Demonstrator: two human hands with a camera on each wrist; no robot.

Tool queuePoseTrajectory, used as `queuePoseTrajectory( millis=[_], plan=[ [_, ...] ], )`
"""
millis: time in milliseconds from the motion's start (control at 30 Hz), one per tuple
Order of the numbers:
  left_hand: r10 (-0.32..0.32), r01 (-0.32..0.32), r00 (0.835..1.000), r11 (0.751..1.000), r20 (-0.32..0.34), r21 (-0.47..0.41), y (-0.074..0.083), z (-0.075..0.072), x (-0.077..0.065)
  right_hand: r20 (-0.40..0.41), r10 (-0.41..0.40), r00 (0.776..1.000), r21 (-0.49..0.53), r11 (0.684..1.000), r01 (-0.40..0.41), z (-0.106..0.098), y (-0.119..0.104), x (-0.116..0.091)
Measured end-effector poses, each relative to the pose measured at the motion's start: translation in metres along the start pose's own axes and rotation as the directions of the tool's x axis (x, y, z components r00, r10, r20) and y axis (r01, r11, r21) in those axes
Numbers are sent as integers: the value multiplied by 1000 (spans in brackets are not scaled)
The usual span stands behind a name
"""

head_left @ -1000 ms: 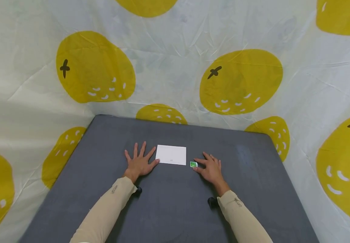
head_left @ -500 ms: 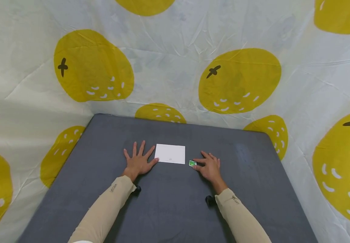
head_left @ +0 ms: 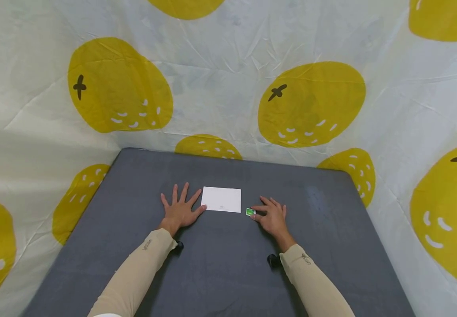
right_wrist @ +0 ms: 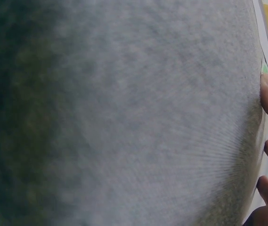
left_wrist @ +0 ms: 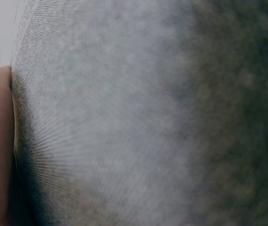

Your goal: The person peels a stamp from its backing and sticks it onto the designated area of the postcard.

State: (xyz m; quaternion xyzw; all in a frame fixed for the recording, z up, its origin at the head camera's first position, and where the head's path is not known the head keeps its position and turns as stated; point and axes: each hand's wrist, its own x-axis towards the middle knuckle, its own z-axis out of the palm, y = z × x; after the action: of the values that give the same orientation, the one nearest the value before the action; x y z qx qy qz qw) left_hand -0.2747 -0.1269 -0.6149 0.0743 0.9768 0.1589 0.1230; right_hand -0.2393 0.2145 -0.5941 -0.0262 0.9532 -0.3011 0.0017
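Left hand [head_left: 178, 214] spread flat, touching white card [head_left: 222, 198] | right hand [head_left: 273, 216] pinches green sticker [head_left: 249, 211], card's 4 o'clock | maybe lining up | next needs steady hold

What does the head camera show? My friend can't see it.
A person's left hand lies spread on a gray table, touching a white card; the right hand pinches a small green-and-white square to the card's right.

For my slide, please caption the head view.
On a grey tabletop, left hand splayed at a white card, right hand pinching a green square.
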Motion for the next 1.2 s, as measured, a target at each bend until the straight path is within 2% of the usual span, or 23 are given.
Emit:
queuePoseTrajectory(
  millis=[267,567,633,833,1200],
  plan=[
    [-1,1,1000,1000,9,-4,-1,0,0,27,-7,1000,41,999,6,-1,2,5],
    [9,-10,999,1000,-36,-10,8,-8,-10,90,-79,993,48,996,74,-2,10,5],
    [8,-8,1000,1000,-29,-5,7,-6,-9,95,-84,992,52,995,80,-1,11,6],
    [3,-4,1000,1000,-16,-14,6,-5,-8,63,-91,994,67,994,87,0,11,5],
    [11,-11,999,1000,-30,-4,8,-8,-11,-13,-92,996,133,987,93,1,9,4]
  ],
)
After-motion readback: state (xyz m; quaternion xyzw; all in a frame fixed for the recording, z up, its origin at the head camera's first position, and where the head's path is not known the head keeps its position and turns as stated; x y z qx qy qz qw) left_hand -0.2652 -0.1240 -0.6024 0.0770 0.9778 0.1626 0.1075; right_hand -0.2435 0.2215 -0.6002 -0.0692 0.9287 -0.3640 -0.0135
